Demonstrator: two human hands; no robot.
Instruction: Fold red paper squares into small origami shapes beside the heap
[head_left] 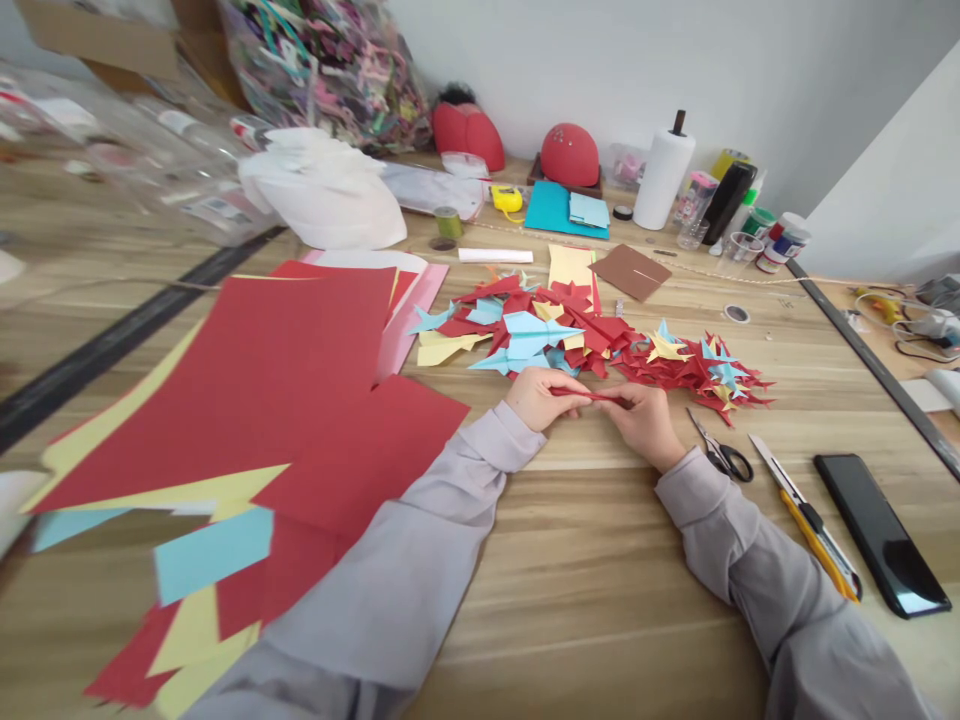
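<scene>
Both grey sleeves (405, 570) angle inward over the table (577, 570), bringing the left hand (534, 398) and right hand (646, 422) close together. Each is clamped on a folded red paper (591, 396), thumb and fingers pinching opposite ends, with the paper held level between them. It sits just in front of the planes (529, 338); scissors (724, 456) lie near the right wrist.

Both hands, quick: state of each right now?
Left hand: closed, pinching one end of a red paper piece.
Right hand: closed, pinching the same piece's other end.
</scene>
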